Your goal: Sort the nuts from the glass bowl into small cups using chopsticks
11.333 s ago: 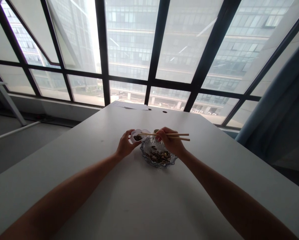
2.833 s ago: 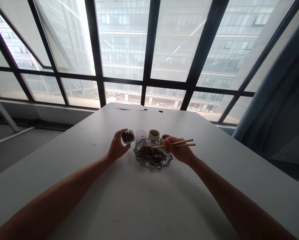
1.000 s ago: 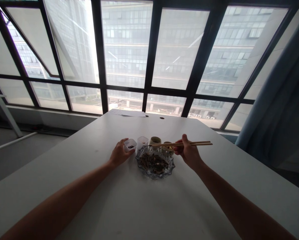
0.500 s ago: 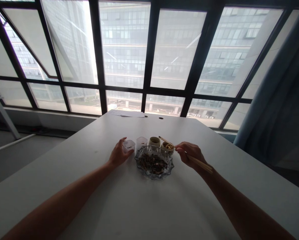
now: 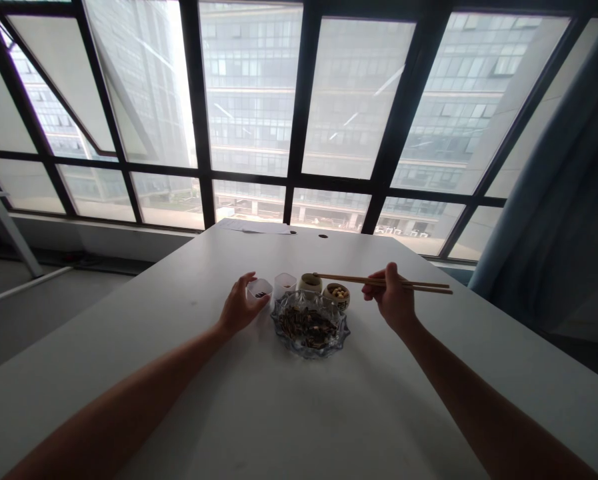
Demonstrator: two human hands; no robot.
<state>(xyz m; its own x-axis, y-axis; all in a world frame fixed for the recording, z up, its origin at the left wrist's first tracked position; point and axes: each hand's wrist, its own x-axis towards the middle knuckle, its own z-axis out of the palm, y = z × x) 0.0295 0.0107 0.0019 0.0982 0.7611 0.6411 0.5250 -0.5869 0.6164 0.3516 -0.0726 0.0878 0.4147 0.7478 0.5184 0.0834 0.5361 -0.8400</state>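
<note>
My left hand (image 5: 237, 308) curls round a small clear plastic cup (image 5: 257, 301) that stands on the table with a few dark pieces inside. In my right hand (image 5: 396, 301) is a pair of wooden chopsticks (image 5: 426, 287), lying nearly level and pointing left. Their tips hover at the pale open jar (image 5: 311, 285); a dark speck shows there, too small to name. Beside it a second jar (image 5: 337, 304) with dark lettering holds pale nut-like pieces. Another clear cup (image 5: 285, 287) stands between my left hand and the jars. Nearer me, a scalloped glass bowl (image 5: 281, 339) contains many dark, seed-like pieces.
The white table (image 5: 289, 413) stretches away to a row of dark-framed windows. White paper sheets (image 5: 256, 227) lie at its far edge, near two dark round holes. A blue curtain (image 5: 543, 180) hangs at the right, and a white metal leg (image 5: 16, 233) stands at the left.
My right hand has turned and shifted slightly right, bringing the chopsticks from a slant over the lettered jar to nearly level, tips at the other jar. My left hand stays at its cup.
</note>
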